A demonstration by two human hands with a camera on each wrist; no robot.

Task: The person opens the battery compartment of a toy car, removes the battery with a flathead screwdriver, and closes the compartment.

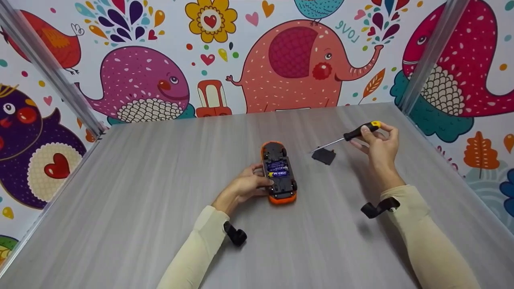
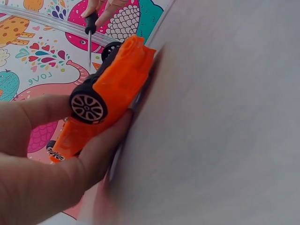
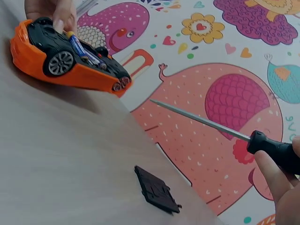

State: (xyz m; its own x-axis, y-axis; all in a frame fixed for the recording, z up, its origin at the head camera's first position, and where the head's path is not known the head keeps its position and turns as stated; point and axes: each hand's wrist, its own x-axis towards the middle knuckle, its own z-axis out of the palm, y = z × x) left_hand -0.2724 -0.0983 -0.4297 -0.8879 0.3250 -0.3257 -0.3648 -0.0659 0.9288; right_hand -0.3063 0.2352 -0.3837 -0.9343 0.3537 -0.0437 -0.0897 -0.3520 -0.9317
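An orange toy car (image 1: 279,172) lies on its roof near the middle of the grey table (image 1: 140,192), black underside up, with its battery bay uncovered and batteries (image 1: 277,168) showing inside. The left hand (image 1: 247,185) is at the car's left flank, thumb and fingers curled round the body and steadying it against the tabletop; from the left wrist view the fingers (image 2: 101,150) press along the orange shell just beneath a wheel (image 2: 88,106), and the car (image 2: 110,96) sits flush on the table. Off to the right and well apart from the car, the right hand (image 1: 379,146) is raised above the table and pinches the black handle of a screwdriver (image 1: 353,135) between thumb and fingertips, a yellow cap at the handle's end and the thin metal shaft pointing left towards the car. Under the tip of that shaft a small black cover (image 1: 323,155) lies flat on the table, between the car and the right hand, touching neither. The right wrist view shows the same cover (image 3: 157,190) alone on the wood grain, the screwdriver (image 3: 225,129) hanging in the air over it, and the car (image 3: 65,58) beyond with the left hand's fingers (image 3: 63,16) on its underside. Both forearms wear cream sleeves (image 1: 425,237), and a bright cartoon wall (image 1: 297,64) of elephants, whales and birds backs the table.
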